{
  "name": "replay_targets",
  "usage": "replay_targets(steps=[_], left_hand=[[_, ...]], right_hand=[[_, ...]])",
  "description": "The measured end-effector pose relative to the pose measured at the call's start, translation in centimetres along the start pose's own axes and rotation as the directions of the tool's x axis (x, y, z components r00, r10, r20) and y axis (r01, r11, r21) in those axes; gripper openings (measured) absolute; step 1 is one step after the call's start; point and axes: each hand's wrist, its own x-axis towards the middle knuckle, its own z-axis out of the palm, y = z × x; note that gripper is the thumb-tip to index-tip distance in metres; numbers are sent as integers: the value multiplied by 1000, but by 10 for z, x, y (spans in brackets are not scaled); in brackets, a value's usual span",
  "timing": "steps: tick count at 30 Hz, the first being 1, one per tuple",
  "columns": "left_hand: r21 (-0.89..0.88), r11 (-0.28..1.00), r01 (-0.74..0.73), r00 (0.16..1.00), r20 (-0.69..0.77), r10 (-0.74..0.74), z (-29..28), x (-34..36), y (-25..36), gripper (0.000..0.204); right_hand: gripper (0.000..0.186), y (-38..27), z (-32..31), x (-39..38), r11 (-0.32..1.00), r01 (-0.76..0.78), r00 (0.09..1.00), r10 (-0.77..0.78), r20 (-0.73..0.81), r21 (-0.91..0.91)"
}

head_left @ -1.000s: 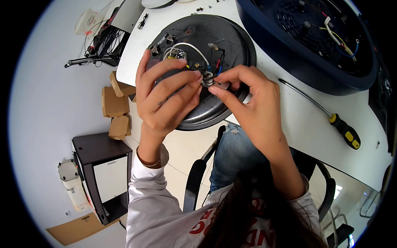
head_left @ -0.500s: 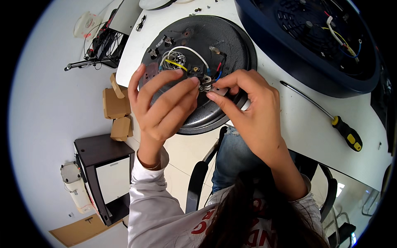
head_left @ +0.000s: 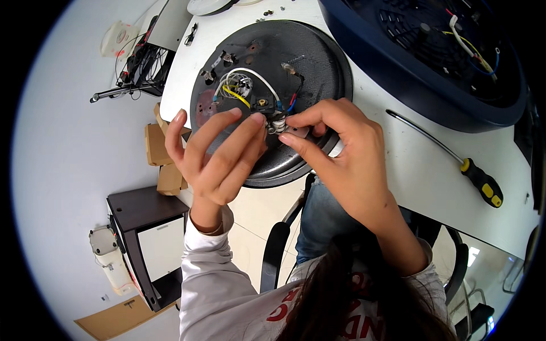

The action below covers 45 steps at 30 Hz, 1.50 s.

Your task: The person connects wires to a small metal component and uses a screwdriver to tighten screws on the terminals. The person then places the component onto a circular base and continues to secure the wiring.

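Note:
A round black metal plate (head_left: 273,51) lies on the table with electrical parts fixed to its face. White, yellow, red and blue wires run over it, among them a looped white wire (head_left: 250,70) and a yellow wire (head_left: 236,95). Thumb and forefinger of my right hand (head_left: 352,148) pinch a small white-and-metal stacked part (head_left: 278,124) near the plate's close side. My left hand (head_left: 219,159) presses its forefinger against that part from the left, the other fingers spread; its thumb is hidden. A black block with a brass screw (head_left: 262,103) sits just beyond the fingertips.
To the right rests a large dark blue round housing (head_left: 352,62) with loose wires inside. A black-and-yellow screwdriver (head_left: 480,182) lies on the white table (head_left: 415,165). Small screws (head_left: 268,12) are scattered at the far edge. Cardboard boxes (head_left: 156,145) and a dark cabinet (head_left: 148,207) stand at left.
Both hands have shifted slightly left along with the view. The left fingers have spread a little, uncovering more of the black block. The right hand keeps its pinch.

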Motion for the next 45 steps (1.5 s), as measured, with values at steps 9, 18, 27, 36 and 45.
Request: replay_targets(steps=[9,18,27,36,45], left_hand=[[-34,998,47,999,25,-46,-4,0,2,16],[-27,999,-27,997,72,29,-7,1,-1,14],[-59,998,19,997,73,-14,-4,0,2,14],[34,999,23,996,86,-26,-7,2,9,23],[-17,971,240,962,139,-236,-5,-3,18,22]], right_hand=[[15,1,2,1,998,40,999,-40,-1,-57],[17,3,3,0,994,60,998,-62,-14,-92],[16,6,2,-1,980,101,995,-98,28,-171],[19,4,2,-2,982,92,996,-89,28,-163],[24,9,4,-5,915,202,977,-214,4,-349]])
